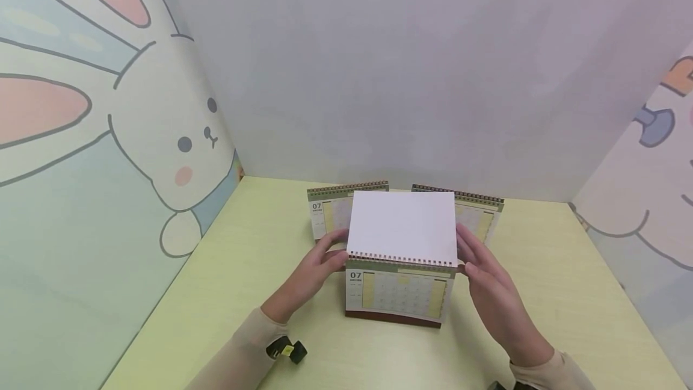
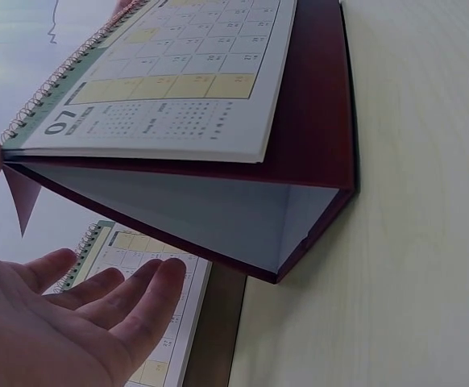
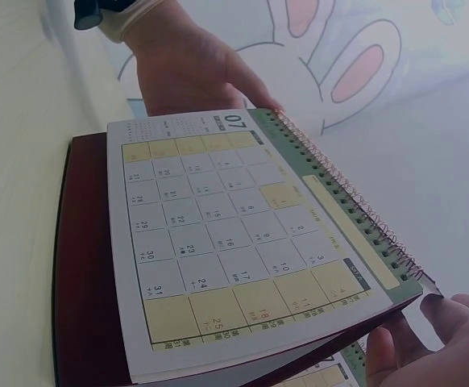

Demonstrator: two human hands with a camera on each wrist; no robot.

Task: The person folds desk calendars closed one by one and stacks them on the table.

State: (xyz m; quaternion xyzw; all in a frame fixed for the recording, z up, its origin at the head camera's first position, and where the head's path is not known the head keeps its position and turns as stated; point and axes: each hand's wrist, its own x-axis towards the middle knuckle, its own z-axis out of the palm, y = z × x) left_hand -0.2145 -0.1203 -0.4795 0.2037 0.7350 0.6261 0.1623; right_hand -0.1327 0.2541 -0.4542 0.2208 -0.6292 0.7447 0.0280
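Observation:
A spiral-bound desk calendar (image 1: 400, 294) stands on the table at the centre, its 07 page facing me. From its coil a blank white sheet (image 1: 403, 224) stretches backward, nearly flat. My left hand (image 1: 308, 275) is at the left end of the coil; in the left wrist view its thumb touches the upper corner of the dark red stand (image 2: 315, 121), while the fingers (image 2: 150, 302) reach out loosely below it. My right hand (image 1: 498, 300) lies along the opposite side, thumb near the coil's right end. In the right wrist view its fingertips (image 3: 383, 351) are close under that corner.
Behind stand two more such calendars, one at back left (image 1: 319, 221) and one at back right (image 1: 489, 221), partly hidden by the white sheet. The pale yellow table (image 1: 260, 227) meets a plain wall behind and rabbit-printed panels at the sides.

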